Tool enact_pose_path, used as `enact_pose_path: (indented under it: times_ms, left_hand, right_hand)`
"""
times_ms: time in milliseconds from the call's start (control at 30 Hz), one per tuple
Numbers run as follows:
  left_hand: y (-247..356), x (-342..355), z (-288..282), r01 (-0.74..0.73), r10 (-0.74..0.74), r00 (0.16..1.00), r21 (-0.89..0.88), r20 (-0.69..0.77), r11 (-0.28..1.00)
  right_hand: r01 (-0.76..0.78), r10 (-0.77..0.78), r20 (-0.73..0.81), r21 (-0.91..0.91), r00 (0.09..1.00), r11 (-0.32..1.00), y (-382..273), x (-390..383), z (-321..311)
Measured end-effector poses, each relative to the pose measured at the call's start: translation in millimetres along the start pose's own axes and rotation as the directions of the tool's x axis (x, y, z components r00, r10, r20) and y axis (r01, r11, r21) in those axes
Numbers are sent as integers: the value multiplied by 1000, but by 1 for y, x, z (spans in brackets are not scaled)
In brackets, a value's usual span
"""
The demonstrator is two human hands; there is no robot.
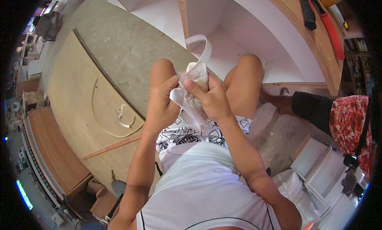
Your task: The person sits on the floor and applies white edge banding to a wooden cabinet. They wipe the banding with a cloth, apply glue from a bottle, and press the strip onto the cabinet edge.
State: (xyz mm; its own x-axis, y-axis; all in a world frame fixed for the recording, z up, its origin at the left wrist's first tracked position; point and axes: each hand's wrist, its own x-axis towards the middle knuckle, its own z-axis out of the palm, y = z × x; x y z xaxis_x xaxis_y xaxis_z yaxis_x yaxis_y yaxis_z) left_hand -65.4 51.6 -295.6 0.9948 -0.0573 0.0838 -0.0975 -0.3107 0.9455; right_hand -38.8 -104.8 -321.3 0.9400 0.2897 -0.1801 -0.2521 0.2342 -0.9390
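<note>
A crumpled white piece [190,104], cloth or thin plastic, is bunched between my two hands above my lap. From its top a white flat strip [206,51] curls up and over to the left. My right hand [217,100] is closed on the bundle, its thumb pressed on the front. Beside it, my left hand [164,106] grips the left side, with its fingertips partly hidden behind the white folds. Something beige shows between the folds near the right thumb; I cannot tell what it is.
Ahead stands an open white cabinet box [238,39] with wooden edges; black and red-handled tools [332,35] lie on its top. A plywood sheet [79,98] at left bears a curved strip [94,106] and white scraps [126,117]. Another person [310,110] is at right, near white drawers [324,174].
</note>
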Motion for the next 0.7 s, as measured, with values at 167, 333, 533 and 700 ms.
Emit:
enact_pose_path:
  times_ms: [167, 333, 533, 700]
  left_hand:
    - [0, -2, 1, -63, 63, 998, 47, -1, 997]
    - [-1, -2, 3, -18, 17, 1000, 52, 18, 998]
    - [-12, -7, 3, 81, -88, 992, 83, 86, 993]
    - [-7, -14, 2, 239, -242, 968, 48, 72, 970]
  right_hand:
    - [-17, 17, 8, 7, 1000, 1000, 1, -4, -2]
    - [-84, 81, 32, 126, 996, 988, 9, -7, -4]
    - [5, -7, -49, -39, 999, 999, 21, -5, -9]
    - [166, -208, -122, -290, 970, 942, 25, 5, -6]
